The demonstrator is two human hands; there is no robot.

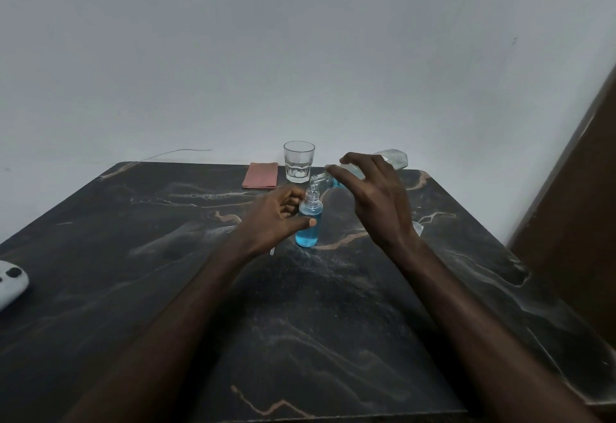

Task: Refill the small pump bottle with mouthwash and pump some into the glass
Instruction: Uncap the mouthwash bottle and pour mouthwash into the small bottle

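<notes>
Your left hand (pixel 276 219) wraps the small pump bottle (pixel 308 222), upright at mid-table (pixel 133 256), neck up, part-filled with blue. Your right hand (pixel 373 196) grips the mouthwash bottle (pixel 333 180), tipped nearly horizontal, mouth pointing left, directly over the small neck. The glass (pixel 299 162) stands behind.

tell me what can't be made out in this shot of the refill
Head view only:
- Large bottle: its middle is hidden by the right hand, so the remaining liquid can't be judged.
- Small bottle: its left side is covered by the left hand's fingers.
- Pump top: a small clear piece behind the right wrist is too hidden to identify.
- White object: cut off by the left edge.
</notes>
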